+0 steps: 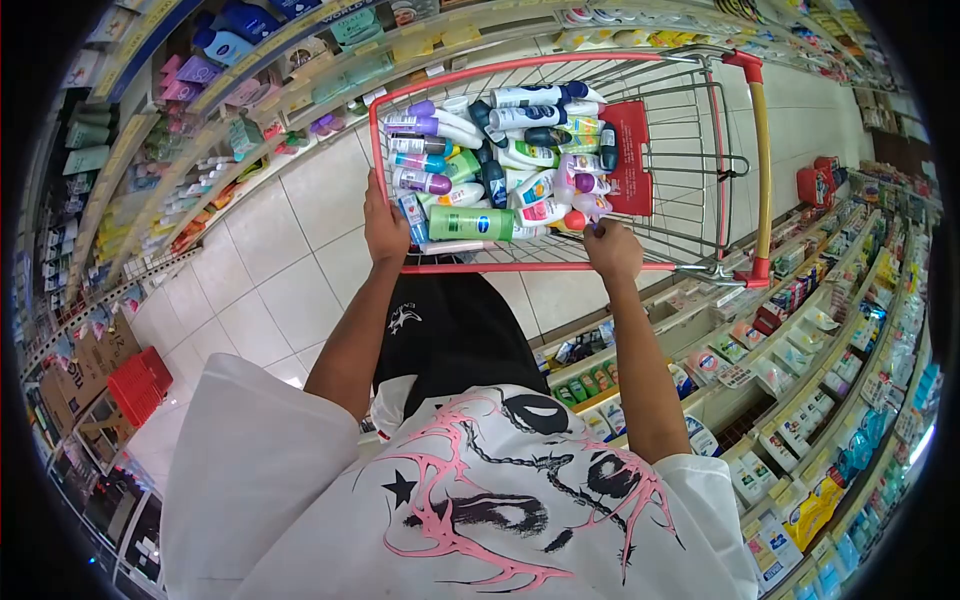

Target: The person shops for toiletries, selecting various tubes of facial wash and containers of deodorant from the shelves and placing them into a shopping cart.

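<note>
A wire shopping cart (487, 268) with a red rim stands in front of me. Roll-on deodorants and other bottles fill its left part, among them a green bottle (470, 223) lying near my side. My left hand (386, 226) is closed around the rim at the cart's left near corner, beside a blue and white package (413, 217). Over the near side, my right hand (613, 249) is closed, its fingertips at the pink and purple bottles (592, 206). A bit of purple shows at those fingertips; what they hold is too small to name.
Stocked shelves (290, 75) run along the far left side, and more shelves (790, 390) line the right. A red basket (138, 386) sits at the left, another red basket (820, 182) at the far right. The cart's yellow handle (761, 165) is at its right end. Pale tiles (290, 255) cover the floor.
</note>
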`<action>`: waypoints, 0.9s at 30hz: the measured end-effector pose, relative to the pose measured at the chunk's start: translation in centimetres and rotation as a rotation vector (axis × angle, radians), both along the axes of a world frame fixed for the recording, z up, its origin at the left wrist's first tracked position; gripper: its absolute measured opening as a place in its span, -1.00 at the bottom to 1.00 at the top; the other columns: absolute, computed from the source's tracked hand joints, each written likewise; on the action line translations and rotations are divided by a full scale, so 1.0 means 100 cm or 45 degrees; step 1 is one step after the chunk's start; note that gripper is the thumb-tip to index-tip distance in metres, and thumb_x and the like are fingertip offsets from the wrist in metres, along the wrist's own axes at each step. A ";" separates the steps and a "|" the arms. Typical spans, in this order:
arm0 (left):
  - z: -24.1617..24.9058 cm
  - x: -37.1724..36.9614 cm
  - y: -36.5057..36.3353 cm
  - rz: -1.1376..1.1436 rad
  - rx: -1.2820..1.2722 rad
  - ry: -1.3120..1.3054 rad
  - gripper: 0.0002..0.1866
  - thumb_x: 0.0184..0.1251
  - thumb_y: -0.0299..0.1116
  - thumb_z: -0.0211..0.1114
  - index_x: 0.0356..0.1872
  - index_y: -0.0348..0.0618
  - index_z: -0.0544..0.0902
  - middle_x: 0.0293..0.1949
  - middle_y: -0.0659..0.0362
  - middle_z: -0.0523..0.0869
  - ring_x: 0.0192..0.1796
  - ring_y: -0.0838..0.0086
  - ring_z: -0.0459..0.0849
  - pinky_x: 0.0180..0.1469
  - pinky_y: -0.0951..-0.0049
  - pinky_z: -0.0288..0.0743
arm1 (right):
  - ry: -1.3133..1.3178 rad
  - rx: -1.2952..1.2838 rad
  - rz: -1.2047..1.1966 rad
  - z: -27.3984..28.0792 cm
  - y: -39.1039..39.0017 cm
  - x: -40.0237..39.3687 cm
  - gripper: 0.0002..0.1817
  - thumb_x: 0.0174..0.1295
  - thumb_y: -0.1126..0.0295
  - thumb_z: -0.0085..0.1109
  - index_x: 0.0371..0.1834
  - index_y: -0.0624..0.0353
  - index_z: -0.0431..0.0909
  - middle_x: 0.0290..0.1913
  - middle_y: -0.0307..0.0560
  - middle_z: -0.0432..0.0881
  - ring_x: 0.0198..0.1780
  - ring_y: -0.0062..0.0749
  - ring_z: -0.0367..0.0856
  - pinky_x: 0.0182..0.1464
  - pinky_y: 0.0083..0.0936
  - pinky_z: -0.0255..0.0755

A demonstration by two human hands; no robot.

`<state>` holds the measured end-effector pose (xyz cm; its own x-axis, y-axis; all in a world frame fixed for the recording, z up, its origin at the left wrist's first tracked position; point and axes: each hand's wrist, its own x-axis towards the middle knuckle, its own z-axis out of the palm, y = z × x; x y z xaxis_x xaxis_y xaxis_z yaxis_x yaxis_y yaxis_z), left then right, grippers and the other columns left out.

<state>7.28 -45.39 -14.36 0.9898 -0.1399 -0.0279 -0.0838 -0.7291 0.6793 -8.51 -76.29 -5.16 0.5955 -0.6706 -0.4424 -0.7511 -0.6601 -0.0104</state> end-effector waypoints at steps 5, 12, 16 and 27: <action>0.006 -0.001 -0.002 -0.007 -0.056 0.071 -0.27 0.22 -0.64 -0.03 0.47 -0.07 0.07 0.30 -0.09 0.39 0.27 0.00 0.42 0.25 0.18 0.39 | -0.057 0.031 -0.060 0.002 -0.003 0.002 -0.66 0.13 0.05 0.09 -0.33 0.05 0.71 -0.36 0.06 0.71 -0.27 0.00 0.70 -0.18 -0.13 0.55; 0.003 0.004 -0.008 -0.015 0.033 -0.041 -0.29 0.22 -0.67 -0.04 0.45 -0.17 0.09 0.31 -0.16 0.37 0.29 -0.05 0.41 0.25 0.16 0.39 | -0.271 -0.065 -0.005 -0.006 -0.009 -0.004 -0.65 0.18 0.03 0.08 -0.51 0.04 0.67 -0.56 0.02 0.66 -0.48 -0.03 0.68 -0.36 -0.17 0.54; 0.008 0.001 -0.017 0.028 0.081 -0.003 -0.30 0.23 -0.67 -0.05 0.45 -0.15 0.10 0.30 -0.15 0.39 0.28 -0.04 0.43 0.23 0.16 0.40 | -0.288 -0.063 -0.025 -0.011 -0.017 -0.004 -0.65 0.17 0.03 0.09 -0.55 0.04 0.64 -0.57 0.02 0.65 -0.48 -0.02 0.67 -0.35 -0.16 0.54; 0.003 0.007 -0.022 0.079 -0.068 0.114 -0.29 0.18 -0.69 -0.05 0.44 -0.16 0.13 0.28 -0.16 0.41 0.25 -0.04 0.47 0.20 0.20 0.42 | -0.138 -0.036 -0.035 -0.009 -0.027 0.015 -0.68 0.16 0.05 0.08 -0.43 0.00 0.70 -0.50 0.03 0.68 -0.41 0.01 0.69 -0.30 -0.13 0.56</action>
<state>7.96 -47.61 -14.10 0.9904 -0.0819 -0.1109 0.0232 -0.6935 0.7201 -6.98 -79.04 -6.07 0.6202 -0.6984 -0.3572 -0.7642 -0.6407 -0.0742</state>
